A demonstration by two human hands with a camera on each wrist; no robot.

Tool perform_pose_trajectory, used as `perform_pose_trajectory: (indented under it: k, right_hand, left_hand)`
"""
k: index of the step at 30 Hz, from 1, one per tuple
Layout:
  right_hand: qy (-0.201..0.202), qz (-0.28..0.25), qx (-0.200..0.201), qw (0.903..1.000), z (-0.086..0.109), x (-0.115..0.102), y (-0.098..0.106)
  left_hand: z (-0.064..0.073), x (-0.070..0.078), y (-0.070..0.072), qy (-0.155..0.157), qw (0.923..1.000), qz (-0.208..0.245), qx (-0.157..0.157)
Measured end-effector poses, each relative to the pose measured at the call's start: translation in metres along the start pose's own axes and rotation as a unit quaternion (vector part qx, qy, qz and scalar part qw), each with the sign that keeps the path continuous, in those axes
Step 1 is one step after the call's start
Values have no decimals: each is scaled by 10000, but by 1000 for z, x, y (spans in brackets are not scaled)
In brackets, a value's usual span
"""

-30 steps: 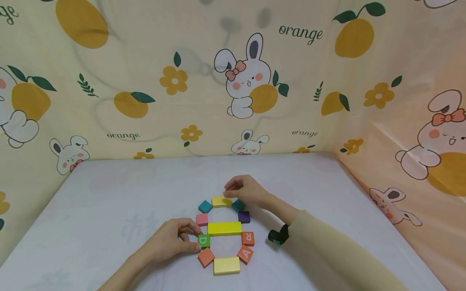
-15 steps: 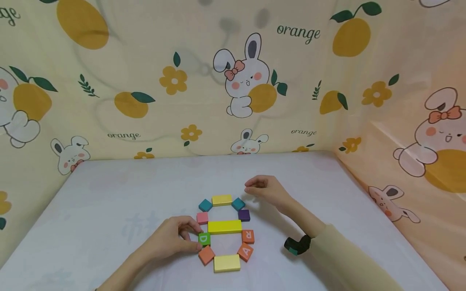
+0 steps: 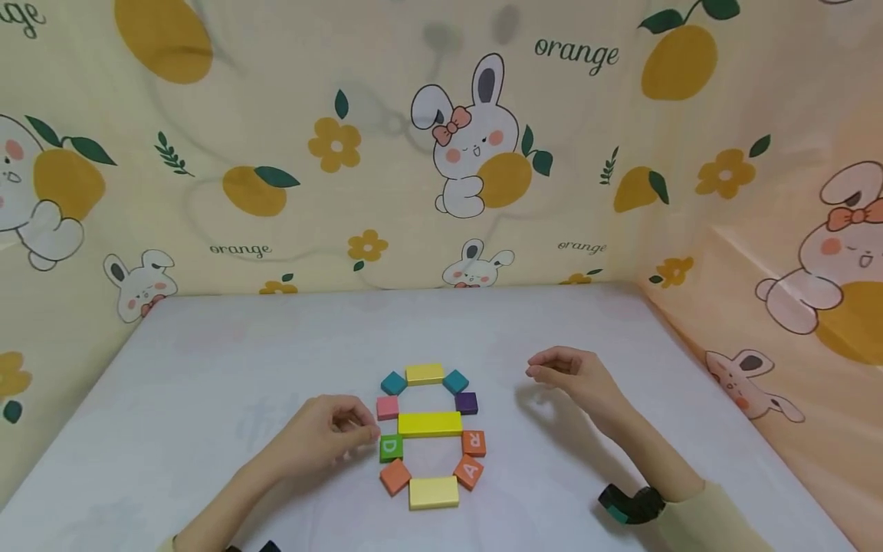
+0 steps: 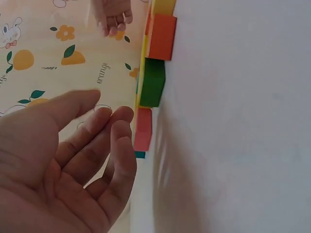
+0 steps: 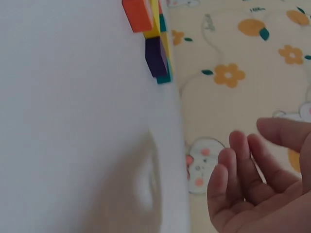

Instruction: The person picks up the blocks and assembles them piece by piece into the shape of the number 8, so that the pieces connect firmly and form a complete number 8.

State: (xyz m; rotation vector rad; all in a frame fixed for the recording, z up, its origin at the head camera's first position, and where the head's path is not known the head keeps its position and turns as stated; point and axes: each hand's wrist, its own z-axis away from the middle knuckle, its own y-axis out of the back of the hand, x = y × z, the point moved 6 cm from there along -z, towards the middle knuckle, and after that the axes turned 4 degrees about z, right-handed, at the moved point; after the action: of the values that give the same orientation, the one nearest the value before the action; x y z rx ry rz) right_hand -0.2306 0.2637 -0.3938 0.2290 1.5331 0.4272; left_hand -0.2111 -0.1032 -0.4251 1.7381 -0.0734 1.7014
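Observation:
Wooden blocks lie on the white table in an outline like a figure eight. A long yellow block (image 3: 430, 424) crosses its middle, a yellow block (image 3: 424, 374) tops it and a pale yellow one (image 3: 434, 493) closes the bottom. Teal, pink (image 3: 388, 407), purple (image 3: 466, 403), green (image 3: 391, 447) and orange (image 3: 395, 477) blocks form the sides. My left hand (image 3: 327, 433) hovers just left of the green block, fingers loosely bent; the left wrist view shows nothing between them. Well to the right of the outline, my right hand (image 3: 572, 379) hangs above the table, its relaxed fingers holding nothing.
A cloth printed with rabbits and oranges (image 3: 505, 180) hangs behind the white table (image 3: 276, 337) and along its sides. A black band with a camera (image 3: 631, 504) is on the right wrist.
My right hand has moved right, away from the top yellow block. My left fingers have let go of the green block and drawn slightly back. The blocks keep their arrangement.

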Motion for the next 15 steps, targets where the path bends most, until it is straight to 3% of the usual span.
perform_pose_trajectory:
  k: [8,15]
  right_hand:
    - [154,875,696,9936,15,-2,15]
    - [779,1966,1200,9700,11,-23,7]
  left_hand:
    - [3,4,2,-80,9999,-128,48]
    - [4,8,0,-314,9987,-299,253]
